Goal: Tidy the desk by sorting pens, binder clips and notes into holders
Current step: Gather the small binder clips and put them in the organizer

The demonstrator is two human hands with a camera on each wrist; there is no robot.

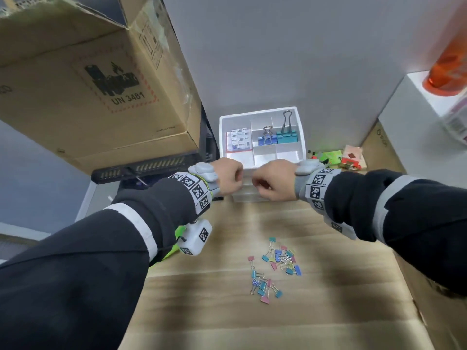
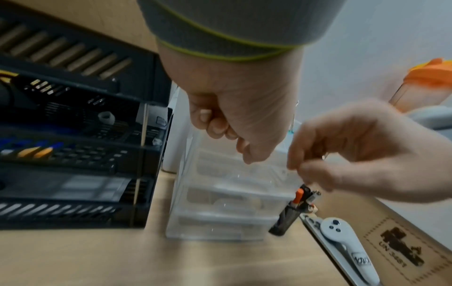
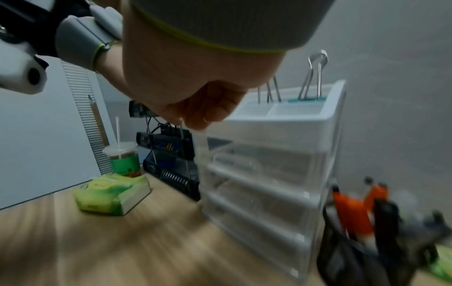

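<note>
Notes [image 1: 238,138] and two large binder clips [image 1: 276,137] sit in the organiser [image 1: 300,122] at the surface's far edge. Small clips [image 1: 274,267] remain loose mid-surface. Left hand [image 1: 228,179] and right hand [image 1: 274,183] are curled; contents cannot be told.

Small binder clips [image 1: 274,267]: pink, blue, teal, yellow. Organizer [image 1: 261,117] white; at its 12 o'clock, large clips blue [image 1: 267,140], teal [image 1: 287,136]. Desk [image 1: 278,324] pale woodgrain.

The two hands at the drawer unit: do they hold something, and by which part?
Cannot be told. The left hand and the right hand have curled fingers, but blur hides whether anything is pinched.
</note>
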